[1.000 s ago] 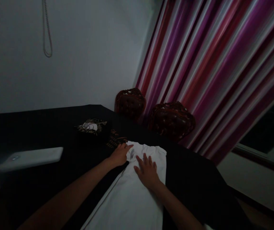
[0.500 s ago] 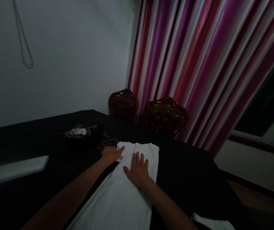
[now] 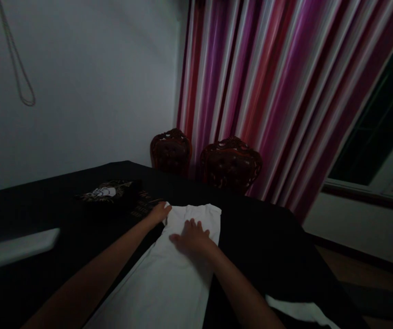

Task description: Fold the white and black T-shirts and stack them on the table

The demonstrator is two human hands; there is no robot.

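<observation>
White trousers [image 3: 164, 278] lie lengthwise on a black-covered table [image 3: 254, 246], their waistband at the far end and the legs running toward me. My left hand [image 3: 161, 212] is closed on the left corner of the waistband, thumb on top; its other fingers are mostly hidden. Over the upper part of the trousers is my right hand [image 3: 194, 237], palm down, fingers apart and holding nothing. Whether its palm presses on the fabric I cannot tell.
Beyond my left hand is a dark folded cloth with a pale print [image 3: 105, 192]. A white flat object [image 3: 18, 249] is at the left, and some white fabric [image 3: 299, 310] at the lower right. Two carved chairs [image 3: 170, 153] stand behind the table, before a striped curtain [image 3: 244, 91].
My left hand has shifted to the waistband's corner, and the metal button seen near it no longer shows. My right hand's fingers are slightly more bent. The whole view has turned a little.
</observation>
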